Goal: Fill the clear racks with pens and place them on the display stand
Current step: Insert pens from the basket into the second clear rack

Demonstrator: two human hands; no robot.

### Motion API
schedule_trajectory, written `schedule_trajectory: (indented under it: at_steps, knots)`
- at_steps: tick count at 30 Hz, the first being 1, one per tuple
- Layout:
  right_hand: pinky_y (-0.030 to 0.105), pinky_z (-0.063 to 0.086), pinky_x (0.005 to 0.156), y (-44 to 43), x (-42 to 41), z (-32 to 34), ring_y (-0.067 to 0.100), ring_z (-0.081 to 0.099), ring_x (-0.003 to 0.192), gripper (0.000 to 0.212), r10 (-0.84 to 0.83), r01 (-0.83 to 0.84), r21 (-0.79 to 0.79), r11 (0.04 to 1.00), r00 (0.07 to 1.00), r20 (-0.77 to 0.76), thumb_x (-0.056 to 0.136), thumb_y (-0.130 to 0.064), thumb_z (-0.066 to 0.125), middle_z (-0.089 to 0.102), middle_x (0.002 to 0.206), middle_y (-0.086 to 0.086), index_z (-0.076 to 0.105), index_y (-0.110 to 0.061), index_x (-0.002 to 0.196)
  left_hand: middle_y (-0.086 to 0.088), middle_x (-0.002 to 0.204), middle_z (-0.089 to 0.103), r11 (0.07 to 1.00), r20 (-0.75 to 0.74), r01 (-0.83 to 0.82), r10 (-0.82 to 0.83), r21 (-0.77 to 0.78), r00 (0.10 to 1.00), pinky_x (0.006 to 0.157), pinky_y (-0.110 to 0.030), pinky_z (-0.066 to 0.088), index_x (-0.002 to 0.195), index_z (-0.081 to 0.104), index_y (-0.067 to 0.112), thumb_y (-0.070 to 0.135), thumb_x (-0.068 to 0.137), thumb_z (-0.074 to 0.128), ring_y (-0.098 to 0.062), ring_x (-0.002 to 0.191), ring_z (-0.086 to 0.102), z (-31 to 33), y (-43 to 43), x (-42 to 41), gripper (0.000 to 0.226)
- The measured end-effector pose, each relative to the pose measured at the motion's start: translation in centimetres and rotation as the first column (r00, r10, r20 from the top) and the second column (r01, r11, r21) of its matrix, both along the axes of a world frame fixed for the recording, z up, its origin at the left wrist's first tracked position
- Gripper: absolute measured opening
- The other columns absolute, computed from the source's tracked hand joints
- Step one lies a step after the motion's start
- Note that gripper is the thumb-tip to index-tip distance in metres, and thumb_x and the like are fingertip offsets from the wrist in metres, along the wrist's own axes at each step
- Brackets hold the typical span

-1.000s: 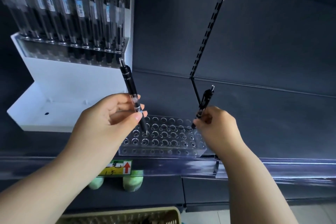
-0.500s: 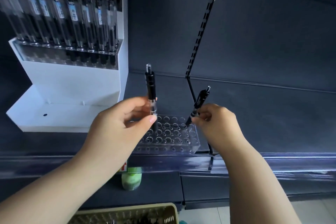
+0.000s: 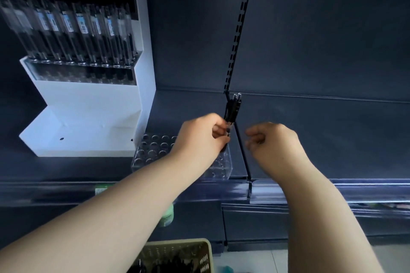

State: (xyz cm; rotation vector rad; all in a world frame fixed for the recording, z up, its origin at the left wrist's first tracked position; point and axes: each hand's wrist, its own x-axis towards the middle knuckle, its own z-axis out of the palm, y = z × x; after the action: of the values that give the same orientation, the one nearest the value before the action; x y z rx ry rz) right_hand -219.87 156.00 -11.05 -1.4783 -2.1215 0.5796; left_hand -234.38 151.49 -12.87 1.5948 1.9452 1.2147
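At about 10 o'clock stands the white display stand [image 3: 88, 104]. Its top step holds a full rack of pens [image 3: 73, 26], all standing up in rows. The low step in front is bare white.

Just to the right of the stand, on the dark shelf [image 3: 310, 139], sits the clear rack [image 3: 155, 148]. It has many round holes. The left arm crosses over part of it.

Near the middle, the left hand [image 3: 199, 137] pinches two black pens [image 3: 231, 111] together between thumb and fingers. The pens point up toward 12 o'clock, over the right end of the clear rack.

At about 3 o'clock from that hand, near it but apart, is the right hand [image 3: 273, 142]. Its fingers are curled in loosely and hold nothing.

At 6 o'clock, low down, is a tan basket [image 3: 199, 252] with dark pens inside.
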Motion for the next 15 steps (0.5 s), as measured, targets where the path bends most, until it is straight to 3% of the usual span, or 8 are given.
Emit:
schedule_trajectory:
  at_steps: [2,6,10,15]
  knots:
    - [0.006,0.035,0.050,-0.1,0.1,0.0,0.010,0.052,0.072,0.022,0.002,-0.001,-0.018,1.000,1.000,0.026,0.086,-0.011,0.059,0.058,0.085,-0.006,0.067,-0.016,0.107,0.021,0.065,0.057,0.998,-0.062,-0.017,0.013,-0.058,0.998,0.061,0.001,0.040,0.077,0.057,0.033,0.018,0.076,0.075,0.011,0.064,0.054,-0.4,-0.2,0.0,0.022]
    - [0.019,0.042,0.064,-0.6,0.2,-0.1,0.015,0.057,0.076,0.022,0.027,-0.024,-0.075,0.997,0.999,0.040,0.087,-0.013,0.058,0.065,0.096,0.000,0.066,-0.017,0.108,0.021,0.067,0.057,0.991,-0.156,-0.077,0.060,-0.109,0.986,0.053,-0.003,0.033,0.077,0.054,0.034,0.027,0.077,0.072,0.002,0.066,0.053,-0.1,-0.3,0.2,0.020]
    - [0.022,0.045,0.069,-1.1,0.3,0.1,0.018,0.060,0.085,0.024,0.073,-0.063,-0.116,0.991,0.994,0.086,0.087,-0.014,0.059,0.065,0.103,0.004,0.064,-0.017,0.110,0.016,0.072,0.060,0.981,-0.163,-0.102,0.075,-0.162,0.984,0.064,-0.017,0.040,0.081,0.060,0.032,0.030,0.078,0.073,-0.006,0.074,0.059,0.0,-0.3,0.3,0.014]
    - [0.033,0.054,0.078,-2.7,-0.2,0.9,0.023,0.062,0.085,0.025,0.099,-0.081,-0.143,0.986,0.987,0.127,0.085,-0.016,0.061,0.064,0.101,0.005,0.062,-0.018,0.110,0.011,0.086,0.063,0.984,-0.185,-0.109,0.082,-0.144,0.979,0.064,-0.012,0.032,0.096,0.066,0.023,0.028,0.079,0.073,-0.006,0.079,0.055,-0.1,-1.5,-0.1,0.019]
